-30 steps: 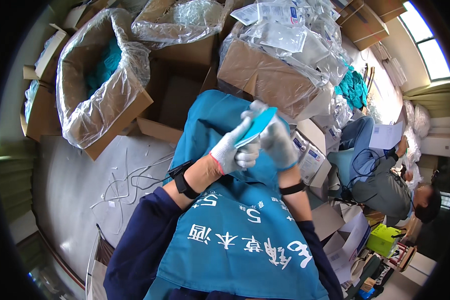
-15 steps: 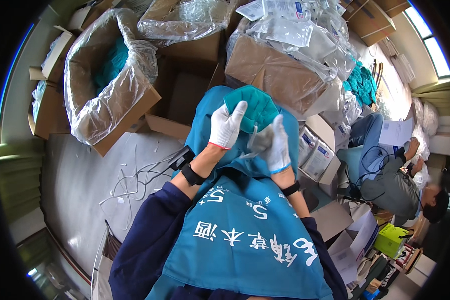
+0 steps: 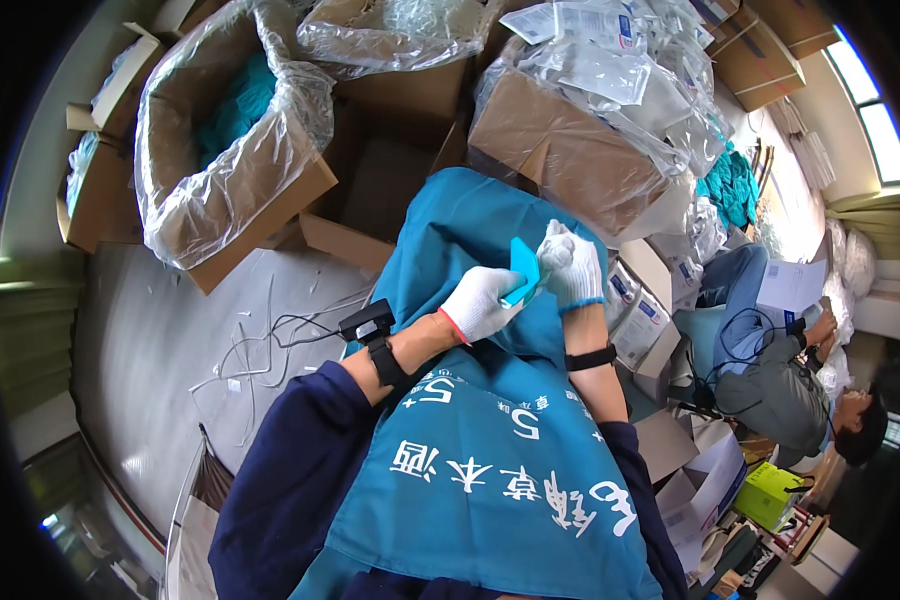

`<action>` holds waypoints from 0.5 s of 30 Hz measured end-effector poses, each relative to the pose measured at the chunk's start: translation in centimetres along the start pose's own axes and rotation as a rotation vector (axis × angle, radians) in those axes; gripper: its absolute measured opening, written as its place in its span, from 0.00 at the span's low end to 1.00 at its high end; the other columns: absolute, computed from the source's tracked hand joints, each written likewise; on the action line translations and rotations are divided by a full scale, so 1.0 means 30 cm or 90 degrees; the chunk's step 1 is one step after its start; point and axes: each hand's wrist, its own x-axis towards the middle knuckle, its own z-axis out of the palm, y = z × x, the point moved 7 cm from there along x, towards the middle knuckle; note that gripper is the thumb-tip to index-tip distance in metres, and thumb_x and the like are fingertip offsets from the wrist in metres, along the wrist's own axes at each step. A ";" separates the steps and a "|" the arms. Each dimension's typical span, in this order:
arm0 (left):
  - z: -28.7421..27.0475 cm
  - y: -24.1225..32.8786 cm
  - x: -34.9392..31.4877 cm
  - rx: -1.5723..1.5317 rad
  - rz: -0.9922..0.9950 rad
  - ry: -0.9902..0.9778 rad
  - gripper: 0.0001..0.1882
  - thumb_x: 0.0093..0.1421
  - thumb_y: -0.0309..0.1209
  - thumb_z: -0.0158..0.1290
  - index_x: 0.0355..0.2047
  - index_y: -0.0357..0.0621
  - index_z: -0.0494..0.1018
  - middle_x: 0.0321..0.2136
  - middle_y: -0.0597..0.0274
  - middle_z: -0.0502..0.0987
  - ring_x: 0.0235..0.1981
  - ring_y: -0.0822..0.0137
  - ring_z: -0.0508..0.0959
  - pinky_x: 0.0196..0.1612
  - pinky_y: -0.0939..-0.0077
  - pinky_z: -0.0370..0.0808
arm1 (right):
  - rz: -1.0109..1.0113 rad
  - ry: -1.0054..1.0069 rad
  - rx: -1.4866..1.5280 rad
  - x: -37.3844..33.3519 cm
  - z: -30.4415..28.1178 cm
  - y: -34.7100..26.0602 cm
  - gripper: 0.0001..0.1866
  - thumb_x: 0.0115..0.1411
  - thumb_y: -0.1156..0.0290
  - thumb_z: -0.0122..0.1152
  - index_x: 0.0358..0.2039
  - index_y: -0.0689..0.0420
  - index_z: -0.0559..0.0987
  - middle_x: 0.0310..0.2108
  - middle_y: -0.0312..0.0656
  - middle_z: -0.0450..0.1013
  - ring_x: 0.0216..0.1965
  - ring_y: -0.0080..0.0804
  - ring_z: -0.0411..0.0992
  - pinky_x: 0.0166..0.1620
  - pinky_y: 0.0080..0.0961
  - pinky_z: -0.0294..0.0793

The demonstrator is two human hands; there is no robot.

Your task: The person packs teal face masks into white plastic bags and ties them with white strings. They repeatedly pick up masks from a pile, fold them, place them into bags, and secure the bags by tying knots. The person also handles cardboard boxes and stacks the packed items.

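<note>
My left hand point(image 3: 482, 303), in a white knit glove with a red cuff, is closed on a folded teal fabric piece point(image 3: 523, 272) that looks like a face mask. It is seen nearly edge-on above my lap. Just right of it, my right hand point(image 3: 572, 268), gloved in white with a blue cuff, has its fingers curled into a fist beside the mask's edge. What those fingers hold, if anything, is hidden. A teal apron point(image 3: 470, 430) with white lettering covers my lap and knees beneath both hands.
Ahead on the left stands a plastic-lined carton point(image 3: 270, 190) with teal pieces inside, next to an open carton point(image 3: 370, 190). A carton point(image 3: 560, 140) heaped with clear packets is ahead right. Cables point(image 3: 270, 345) lie on the left floor. Another person point(image 3: 785, 385) sits at right.
The mask was spread flat with its broad face up; now it is folded and edge-on, lower down. My left hand has moved down and right. My right hand has curled into a fist.
</note>
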 end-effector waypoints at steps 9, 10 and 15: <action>-0.188 0.103 -0.166 -0.183 -0.159 -0.010 0.07 0.61 0.27 0.55 0.29 0.36 0.77 0.22 0.60 0.78 0.26 0.75 0.76 0.33 0.75 0.75 | 0.129 0.014 0.096 0.178 0.039 0.472 0.14 0.66 0.62 0.51 0.25 0.49 0.80 0.18 0.34 0.74 0.16 0.30 0.68 0.21 0.31 0.70; -0.259 0.009 -0.182 -0.211 -0.215 0.127 0.06 0.61 0.26 0.55 0.31 0.36 0.78 0.24 0.61 0.79 0.28 0.74 0.77 0.34 0.76 0.75 | 0.300 0.046 0.671 0.178 0.013 0.605 0.14 0.69 0.58 0.49 0.29 0.48 0.77 0.20 0.34 0.74 0.13 0.28 0.63 0.20 0.34 0.69; -0.808 -0.125 -0.169 -0.386 -0.150 0.503 0.02 0.61 0.26 0.55 0.34 0.44 0.75 0.30 0.65 0.80 0.22 0.75 0.74 0.26 0.79 0.71 | 0.584 0.185 1.146 0.097 -0.132 0.500 0.12 0.74 0.60 0.44 0.40 0.52 0.73 0.13 0.27 0.53 0.09 0.17 0.50 0.14 0.19 0.57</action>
